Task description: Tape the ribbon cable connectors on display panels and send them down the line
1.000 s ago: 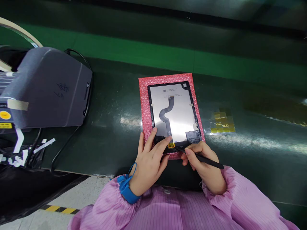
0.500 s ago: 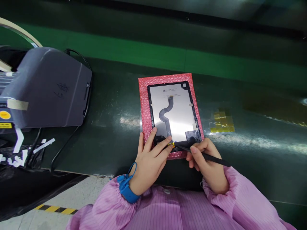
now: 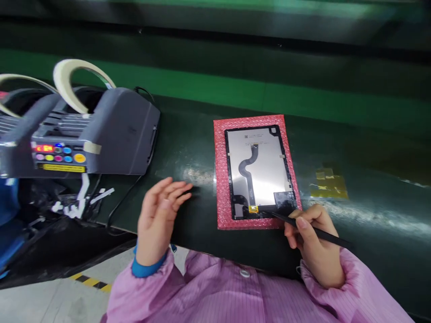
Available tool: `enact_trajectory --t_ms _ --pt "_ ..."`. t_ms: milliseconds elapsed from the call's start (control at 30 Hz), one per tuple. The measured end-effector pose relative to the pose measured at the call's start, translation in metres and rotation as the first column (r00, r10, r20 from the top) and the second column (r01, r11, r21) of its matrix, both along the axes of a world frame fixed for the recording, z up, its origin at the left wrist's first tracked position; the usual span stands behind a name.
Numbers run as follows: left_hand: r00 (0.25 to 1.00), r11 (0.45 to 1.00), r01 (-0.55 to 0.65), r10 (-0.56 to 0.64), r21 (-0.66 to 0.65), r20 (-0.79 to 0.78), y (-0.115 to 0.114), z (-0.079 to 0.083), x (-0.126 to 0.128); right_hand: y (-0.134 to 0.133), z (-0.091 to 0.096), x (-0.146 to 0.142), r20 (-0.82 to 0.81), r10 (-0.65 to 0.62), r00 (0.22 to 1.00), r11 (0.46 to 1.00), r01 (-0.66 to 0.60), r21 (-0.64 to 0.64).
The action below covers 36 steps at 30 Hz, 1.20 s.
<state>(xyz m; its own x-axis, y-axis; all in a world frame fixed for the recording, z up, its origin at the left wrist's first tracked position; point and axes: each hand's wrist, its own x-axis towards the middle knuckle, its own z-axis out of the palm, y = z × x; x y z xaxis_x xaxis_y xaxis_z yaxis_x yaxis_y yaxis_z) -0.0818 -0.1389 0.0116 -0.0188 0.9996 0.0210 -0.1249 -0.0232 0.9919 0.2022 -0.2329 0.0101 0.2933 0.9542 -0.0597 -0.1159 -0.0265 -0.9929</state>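
A tablet screen assembly (image 3: pixel 269 179) lies with its silvery back up on a pink bubble-wrap sheet (image 3: pixel 222 179). A dark, curving flex cable (image 3: pixel 247 170) runs down it to a piece of yellow tape (image 3: pixel 253 209) near the lower edge. My right hand (image 3: pixel 318 237) pinches black tweezers (image 3: pixel 328 234), their tip over the screen's lower right part. My left hand (image 3: pixel 160 220) is raised to the left of the pink sheet, touching nothing, its fingers partly curled and apart. A blue wrist strap (image 3: pixel 148 267) circles that wrist.
A grey tape dispenser (image 3: pixel 124 130) with lit buttons stands at the left, a second one beside it. White tape scraps (image 3: pixel 79 204) and a black cable (image 3: pixel 117 208) lie below it. Right of the pink sheet are yellow tape pieces (image 3: pixel 328 184) on the dark green table (image 3: pixel 188 134).
My left hand has lifted off the screen and moved left, uncovering the yellow tape on the cable end. My right hand still holds the tweezers. The view has turned left.
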Motion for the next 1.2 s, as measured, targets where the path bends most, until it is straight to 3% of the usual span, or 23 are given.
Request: enact_trajectory --t_ms 100,200,333,500,567,733,867,933,1000,1100,1200 --pt "0.911 0.93 -0.326 0.357 -0.173 0.204 0.012 0.01 -0.041 -0.006 0.001 0.001 -0.017 0.017 1.0 0.999 -0.018 -0.03" --pt "0.793 0.82 -0.473 0.555 -0.322 0.252 0.021 0.019 -0.066 -0.011 -0.001 0.004 -0.003 0.021 1.0 0.996 -0.021 -0.082" --pt "0.729 0.778 -0.521 0.619 -0.35 0.291 0.031 0.018 -0.078 -0.012 -0.004 0.006 0.013 0.017 1.0 0.995 -0.016 -0.102" --pt "0.681 0.745 -0.659 0.65 -0.105 0.338 0.036 -0.002 -0.074 -0.007 -0.003 0.002 0.025 0.041 0.999 0.999 -0.041 -0.031" --pt "0.69 0.756 -0.65 0.632 -0.083 0.353 0.036 -0.008 -0.071 -0.005 -0.003 -0.001 0.033 0.059 0.998 0.998 -0.059 -0.01" --pt "0.729 0.83 -0.509 0.557 -0.227 0.398 0.04 -0.006 -0.081 -0.002 -0.005 -0.002 0.035 0.073 0.997 0.997 -0.073 -0.006" --pt "0.786 0.877 -0.456 0.478 -0.154 0.392 0.047 0.001 -0.099 -0.003 -0.005 -0.001 0.021 0.082 0.996 0.997 -0.082 -0.003" --pt "0.809 0.886 -0.456 0.452 -0.082 0.375 0.047 0.002 -0.096 -0.003 -0.005 -0.002 0.016 0.081 0.997 0.997 -0.081 0.001" --pt "0.815 0.885 -0.466 0.426 0.007 0.394 0.043 0.002 -0.079 -0.003 -0.005 -0.002 0.016 0.064 0.998 0.998 -0.065 0.009" --pt "0.838 0.901 -0.432 0.381 0.048 0.391 0.026 0.002 -0.032 -0.002 -0.006 -0.002 -0.005 0.003 1.0 0.999 -0.003 0.033" --pt "0.945 0.983 -0.184 0.178 -0.004 0.273 0.002 0.004 0.019 0.002 -0.004 0.0 -0.009 -0.037 0.999 0.998 0.037 0.051"
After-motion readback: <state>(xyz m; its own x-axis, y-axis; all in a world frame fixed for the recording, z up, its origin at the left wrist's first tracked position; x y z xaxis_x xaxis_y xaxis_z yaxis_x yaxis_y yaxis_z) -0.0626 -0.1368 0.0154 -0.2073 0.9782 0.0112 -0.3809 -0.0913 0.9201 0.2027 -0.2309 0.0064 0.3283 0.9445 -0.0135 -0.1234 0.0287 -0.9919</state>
